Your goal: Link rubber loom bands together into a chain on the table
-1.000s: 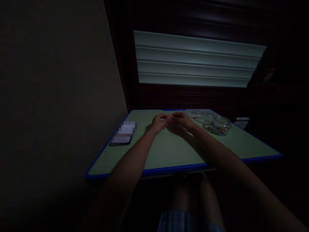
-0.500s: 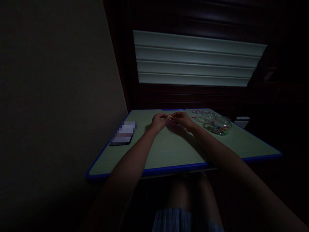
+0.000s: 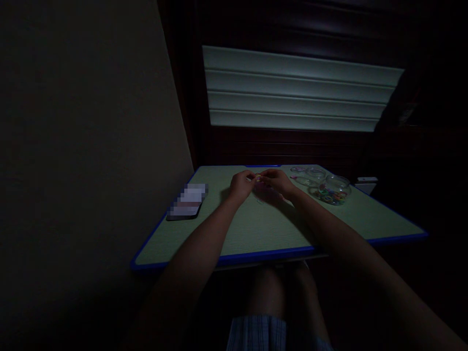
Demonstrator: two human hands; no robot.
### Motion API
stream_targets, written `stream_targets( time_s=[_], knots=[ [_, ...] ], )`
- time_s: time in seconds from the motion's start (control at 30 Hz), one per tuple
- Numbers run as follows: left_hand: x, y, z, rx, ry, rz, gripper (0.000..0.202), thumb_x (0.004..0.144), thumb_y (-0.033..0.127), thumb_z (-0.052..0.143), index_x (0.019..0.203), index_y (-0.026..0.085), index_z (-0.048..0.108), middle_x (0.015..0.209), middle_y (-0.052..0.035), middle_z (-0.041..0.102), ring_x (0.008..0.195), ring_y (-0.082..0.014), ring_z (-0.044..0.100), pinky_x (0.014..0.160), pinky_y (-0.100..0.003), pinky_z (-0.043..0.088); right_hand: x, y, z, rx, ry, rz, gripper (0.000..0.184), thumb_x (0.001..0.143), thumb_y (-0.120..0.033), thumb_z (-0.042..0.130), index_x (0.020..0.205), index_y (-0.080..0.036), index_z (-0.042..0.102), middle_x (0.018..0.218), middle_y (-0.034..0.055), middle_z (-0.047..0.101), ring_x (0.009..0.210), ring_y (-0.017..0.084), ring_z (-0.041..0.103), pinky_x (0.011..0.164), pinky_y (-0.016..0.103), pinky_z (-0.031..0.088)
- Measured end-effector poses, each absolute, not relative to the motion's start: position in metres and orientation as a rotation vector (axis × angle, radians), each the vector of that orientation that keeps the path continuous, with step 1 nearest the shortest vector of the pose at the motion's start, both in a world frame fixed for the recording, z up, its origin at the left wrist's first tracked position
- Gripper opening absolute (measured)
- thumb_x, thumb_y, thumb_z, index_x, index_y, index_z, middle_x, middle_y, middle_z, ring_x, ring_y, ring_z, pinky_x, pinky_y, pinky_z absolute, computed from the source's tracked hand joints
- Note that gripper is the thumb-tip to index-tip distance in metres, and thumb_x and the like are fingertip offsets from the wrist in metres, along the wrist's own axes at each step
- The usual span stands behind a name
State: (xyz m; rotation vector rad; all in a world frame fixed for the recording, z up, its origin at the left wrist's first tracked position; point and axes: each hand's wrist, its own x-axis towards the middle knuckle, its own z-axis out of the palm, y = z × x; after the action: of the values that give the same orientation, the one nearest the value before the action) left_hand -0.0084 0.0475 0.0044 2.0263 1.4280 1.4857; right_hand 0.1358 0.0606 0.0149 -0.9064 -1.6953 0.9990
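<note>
Over the far middle of the table, my left hand (image 3: 242, 186) and my right hand (image 3: 280, 183) meet with fingertips pinched. Between them is a small yellow and pinkish thing (image 3: 258, 177), perhaps a hair tie; it is too small and dark to tell. Both hands are closed on it. Under and beside my right hand lies something pinkish and see-through (image 3: 269, 194), partly hidden by the fingers. To the right stands a clear round jar (image 3: 337, 187) with several small coloured rings, like hair ties, at its bottom.
A second clear container (image 3: 315, 174) and small pink items (image 3: 298, 169) lie at the back right. A phone (image 3: 186, 202), blurred out, rests on the left. The pale green table (image 3: 263, 234) has a blue edge; a wall (image 3: 109, 122) rises close on its left.
My hands stay in the same place, their fingers shifting slightly around the small yellow thing, which shows less now. My legs below the table have moved a little.
</note>
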Motion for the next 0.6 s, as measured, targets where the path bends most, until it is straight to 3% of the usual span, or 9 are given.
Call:
stream_targets(
  time_s=[0.3, 0.6],
  knots=[
    [-0.007, 0.026, 0.013, 2.563, 1.565, 1.432, 0.015, 0.076, 0.016, 0.046, 0.083, 0.019, 0.059, 0.086, -0.0022, 0.059, 0.073, -0.0114, 0.053, 0.065, -0.022, 0.038, 0.139, 0.059, 0.019, -0.972, -1.615, 0.983, 0.025, 0.072, -0.036, 0.053, 0.076, -0.012, 0.060, 0.073, 0.0050, 0.062, 0.058, 0.008, 0.052, 0.054, 0.020, 0.040],
    [-0.002, 0.015, 0.018, 2.798, 1.655, 1.141, 0.019, 0.082, 0.021, 0.041, 0.088, 0.019, 0.058, 0.088, -0.0028, 0.058, 0.078, -0.0125, 0.053, 0.066, -0.022, 0.037, 0.141, 0.054, 0.022, -1.052, -1.622, 0.995, 0.033, 0.071, -0.043, 0.053, 0.076, -0.011, 0.060, 0.074, 0.0064, 0.062, 0.056, 0.008, 0.050, 0.049, 0.018, 0.036]
  ],
)
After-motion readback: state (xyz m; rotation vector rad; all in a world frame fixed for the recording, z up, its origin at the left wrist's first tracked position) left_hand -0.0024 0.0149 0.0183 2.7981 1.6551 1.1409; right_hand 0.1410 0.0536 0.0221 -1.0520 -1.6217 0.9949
